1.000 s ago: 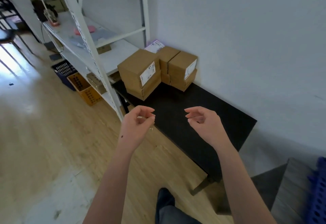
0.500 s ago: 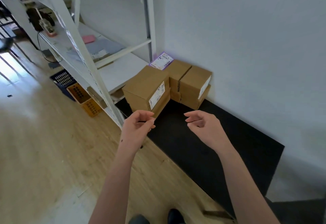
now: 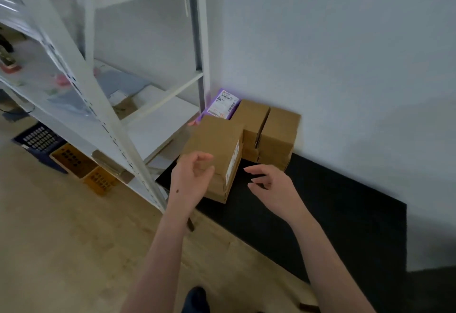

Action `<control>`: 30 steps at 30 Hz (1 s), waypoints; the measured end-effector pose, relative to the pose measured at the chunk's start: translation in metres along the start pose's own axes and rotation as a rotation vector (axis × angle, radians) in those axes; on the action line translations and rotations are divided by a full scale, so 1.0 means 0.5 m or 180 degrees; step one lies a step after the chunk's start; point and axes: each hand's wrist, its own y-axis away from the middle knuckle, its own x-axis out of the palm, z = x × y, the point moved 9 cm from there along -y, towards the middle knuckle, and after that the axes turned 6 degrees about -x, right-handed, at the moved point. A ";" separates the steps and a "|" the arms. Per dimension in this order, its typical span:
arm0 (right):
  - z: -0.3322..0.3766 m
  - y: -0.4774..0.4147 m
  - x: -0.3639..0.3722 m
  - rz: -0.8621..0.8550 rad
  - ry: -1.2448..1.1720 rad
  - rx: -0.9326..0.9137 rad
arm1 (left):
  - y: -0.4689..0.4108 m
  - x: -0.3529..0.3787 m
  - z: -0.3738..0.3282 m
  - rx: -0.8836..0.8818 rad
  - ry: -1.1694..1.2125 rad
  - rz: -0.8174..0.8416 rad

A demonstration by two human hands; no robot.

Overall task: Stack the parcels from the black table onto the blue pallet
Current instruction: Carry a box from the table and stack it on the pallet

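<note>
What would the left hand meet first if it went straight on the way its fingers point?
Probably the nearest cardboard parcel at the front on the black table. The left hand, open, overlaps its near corner in the picture, but depth is unclear.

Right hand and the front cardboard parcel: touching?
Apart. The head view shows a strip of the black table between the right hand and the labelled side of the front parcel.
</note>
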 end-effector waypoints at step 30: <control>-0.115 -0.127 0.243 -0.0518 -0.2821 0.1859 | -0.228 0.077 0.250 -0.0935 0.0566 0.1406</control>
